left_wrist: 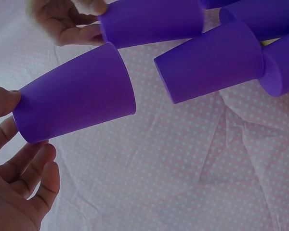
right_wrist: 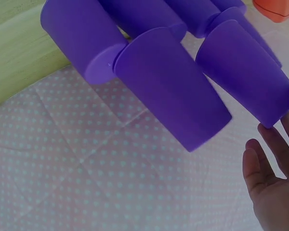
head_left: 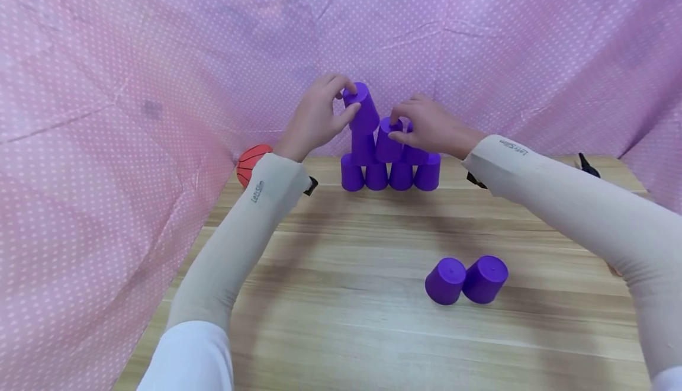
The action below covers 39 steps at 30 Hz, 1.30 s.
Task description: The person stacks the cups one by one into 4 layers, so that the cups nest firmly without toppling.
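Tan sleeves [head_left: 242, 231] read "LetsSlim". Two inverted purple cups [head_left: 445, 284] stand side by side, well inside the wood-grain table's [head_left: 330, 320] far edge; four more cups [head_left: 376, 178] along it bear a second tier [head_left: 363, 149]. Fingers of the right hand [head_left: 430, 124] pinch that tier's middle cup [head_left: 388, 146]; the left hand's [head_left: 317, 109] pinch a raised cup [head_left: 364, 109].

Ten purple cups [head_left: 444, 284] are showing in all.
Four are making up the bottom row, three the row above and one the highest level, while two are standing nearer; one left hand [head_left: 318, 112], one right hand [head_left: 433, 124], two beige sleeves [head_left: 229, 249] and one ball [head_left: 251, 163] are also appearing.
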{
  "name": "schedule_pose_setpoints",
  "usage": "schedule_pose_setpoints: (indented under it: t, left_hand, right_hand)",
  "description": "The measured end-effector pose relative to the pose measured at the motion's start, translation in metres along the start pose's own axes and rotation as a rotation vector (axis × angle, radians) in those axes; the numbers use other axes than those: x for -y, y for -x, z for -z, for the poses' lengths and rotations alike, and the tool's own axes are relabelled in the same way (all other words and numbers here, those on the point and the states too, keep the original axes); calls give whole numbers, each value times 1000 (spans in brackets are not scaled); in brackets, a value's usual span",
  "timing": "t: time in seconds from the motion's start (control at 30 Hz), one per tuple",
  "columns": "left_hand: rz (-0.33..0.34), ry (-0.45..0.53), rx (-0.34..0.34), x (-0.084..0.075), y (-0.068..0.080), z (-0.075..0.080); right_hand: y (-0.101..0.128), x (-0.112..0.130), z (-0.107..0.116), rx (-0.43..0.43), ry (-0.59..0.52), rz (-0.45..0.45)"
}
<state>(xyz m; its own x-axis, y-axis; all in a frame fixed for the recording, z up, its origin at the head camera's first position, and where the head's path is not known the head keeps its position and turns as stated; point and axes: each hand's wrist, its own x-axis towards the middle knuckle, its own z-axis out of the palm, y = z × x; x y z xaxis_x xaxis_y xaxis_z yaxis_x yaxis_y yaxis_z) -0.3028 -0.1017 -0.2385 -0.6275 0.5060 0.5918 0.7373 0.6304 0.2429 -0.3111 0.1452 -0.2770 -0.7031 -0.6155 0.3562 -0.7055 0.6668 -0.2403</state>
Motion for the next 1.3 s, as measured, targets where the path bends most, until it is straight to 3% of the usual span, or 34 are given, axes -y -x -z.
schedule_pose_setpoints:
  t: [0.17,0.37,0.53,0.8,1.0,1.3]
  left_hand:
    - [52,-14,33,-1,-12,-5]
    - [47,-2,27,0,-19,-11]
    - [40,3,33,0,-23,-14]
    - [120,-28,105,4,-29,-20]
    - [132,-26,102,9,-32,-24]
    - [127,0,84,12,-32,-27]
  right_hand:
    - [-7,-5,-4,37,1,-57]
    - [-11,-12,-7,84,3,-103]
    - [-11,-17,-10,68,-18,-93]
    - [-13,-21,-15,85,-32,-99]
    - [-17,-21,-18,74,-28,-61]
    - [-19,-21,-19,76,-34,-86]
